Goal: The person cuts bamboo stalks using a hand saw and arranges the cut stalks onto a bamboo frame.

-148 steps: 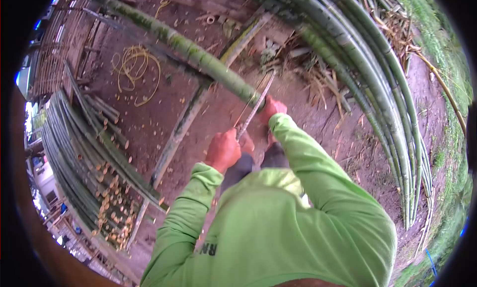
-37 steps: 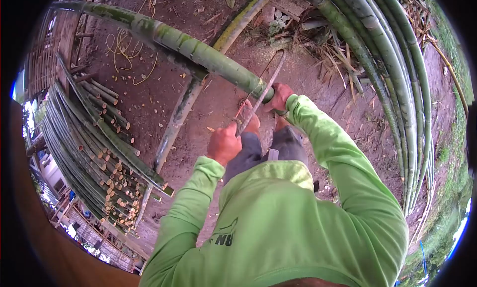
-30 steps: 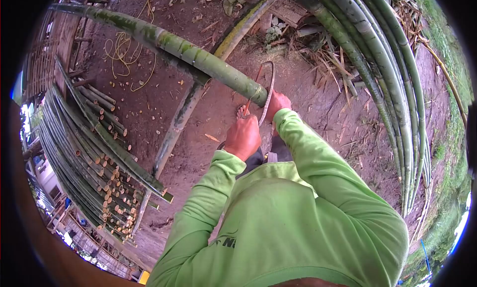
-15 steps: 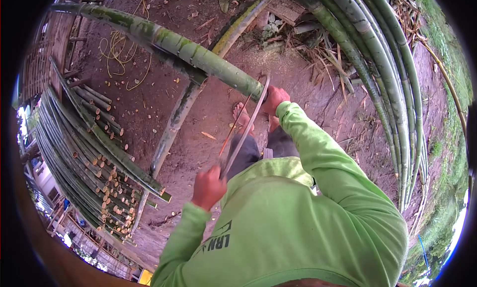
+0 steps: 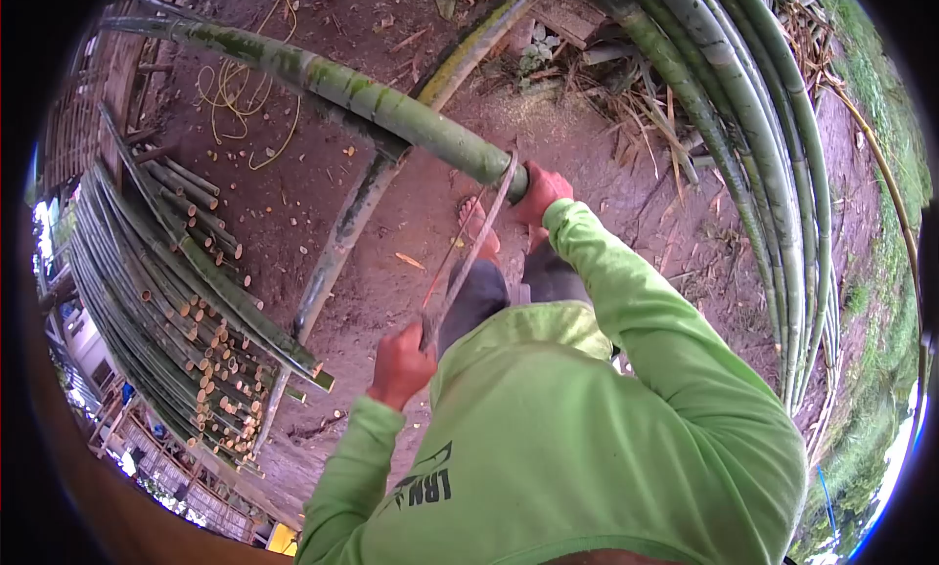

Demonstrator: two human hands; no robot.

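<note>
My left hand [image 5: 402,365] is closed round the handle end of a bow saw [image 5: 476,247], low in front of my body. The saw slants up and away, its bowed frame over the thin blade. Its far end lies across a thick green bamboo pole [image 5: 411,118], close to the cut end. My right hand [image 5: 544,193] grips that near end of the pole, just right of the saw; its fingertips are partly hidden. The pole rests on crossed bamboo supports [image 5: 344,237].
A stack of cut bamboo poles [image 5: 147,296] lies at the left. Long bamboo poles [image 5: 758,125] curve along the right. Yellow cord [image 5: 235,100] lies on the dirt, with dry leaf litter [image 5: 650,105] at the upper right. My bare foot [image 5: 477,227] is below the saw.
My left hand has drawn slightly down and left with the saw, so the saw's far end sits nearer the pole. My right hand stays at the pole's end.
</note>
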